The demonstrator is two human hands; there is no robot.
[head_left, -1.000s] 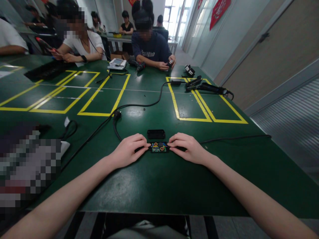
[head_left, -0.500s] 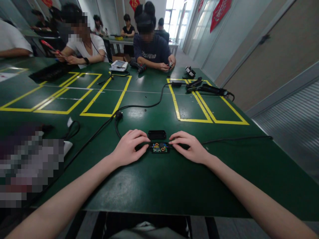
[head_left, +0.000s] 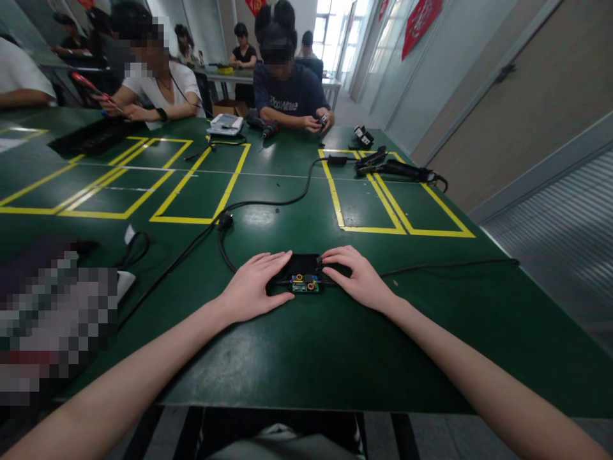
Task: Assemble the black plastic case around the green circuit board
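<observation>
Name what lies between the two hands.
Head view: a circuit board, with a black shell beyond it, lies between the left hand and the right hand.

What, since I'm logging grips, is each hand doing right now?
Left hand: open, thumb apart from the fingers, beside the circuit board.
Right hand: fingers at the black cover's right end; whether they grip it cannot be told.

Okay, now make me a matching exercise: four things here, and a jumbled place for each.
1. Circuit board
2. Power drill
3. Yellow tape
4. Red banner

A. Hanging up high
B. Outlining rectangles on the green table
C. Between left hand and right hand
D. Near the person in navy

Pairs: 1-C, 2-D, 3-B, 4-A
</observation>
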